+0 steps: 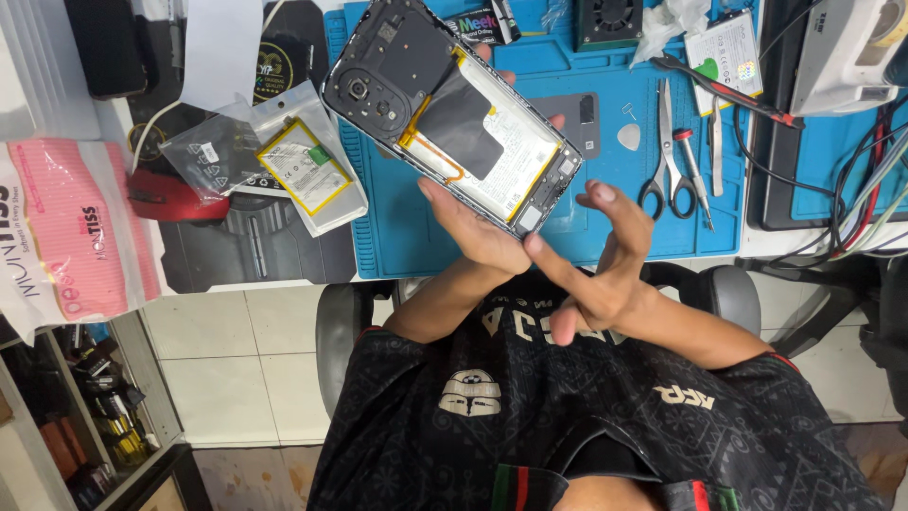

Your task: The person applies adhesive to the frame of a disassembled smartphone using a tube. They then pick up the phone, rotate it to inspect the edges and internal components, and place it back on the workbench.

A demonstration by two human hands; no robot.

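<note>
1. The opened phone I hold has a black frame, a white battery with a black patch and an orange-yellow strip along its edge.
2. At twelve o'clock the work mat is bright blue.
3. At nine o'clock the tissue pack is pink and white.
4. The mouse there is red.
5. At two o'clock the scissors are silver with black handles.
6. My shirt is black with a faint grey geometric pattern, its collar red and green.
</note>
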